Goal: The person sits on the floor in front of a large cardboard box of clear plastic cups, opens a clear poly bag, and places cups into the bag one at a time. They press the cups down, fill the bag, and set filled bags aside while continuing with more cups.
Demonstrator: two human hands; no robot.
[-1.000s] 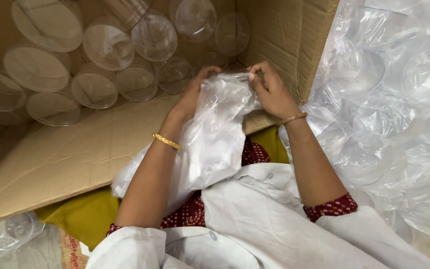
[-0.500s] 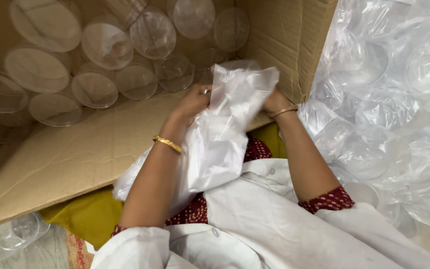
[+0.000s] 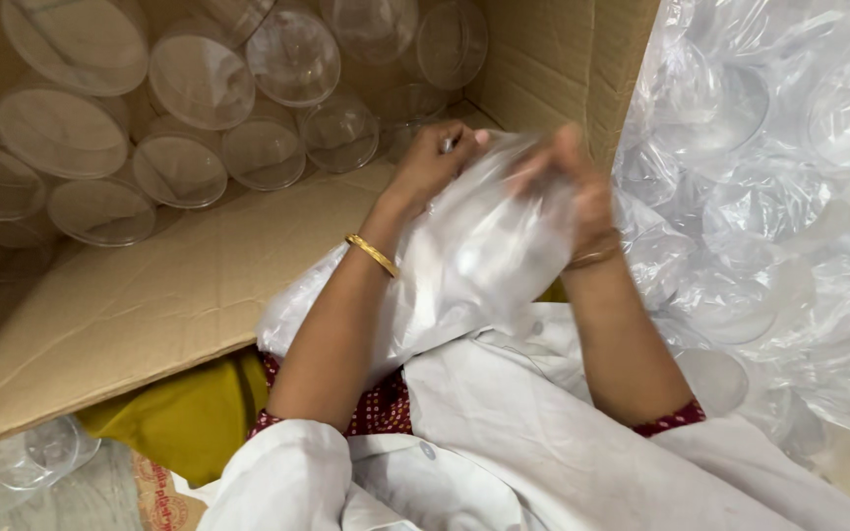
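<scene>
My left hand [image 3: 432, 162] grips the top edge of a clear plastic bag [image 3: 474, 261] that lies over my lap. My right hand [image 3: 577, 187] is blurred and holds the same bag from the right side, partly seen through the plastic. A gold bangle sits on each wrist. The bag looks crumpled, and I cannot tell what it holds. Both hands are at the mouth of a large cardboard box [image 3: 150, 295] that lies on its side in front of me.
Several clear round plastic containers [image 3: 199, 79] are stacked at the back of the box. To the right lies a big heap of clear plastic bags with more containers [image 3: 769, 197]. Another clear container [image 3: 22, 457] sits at the lower left.
Both hands have kept working the top of the bag. The right hand, which was behind the raised plastic, has come forward and up, and the bag's top has dropped lower.
</scene>
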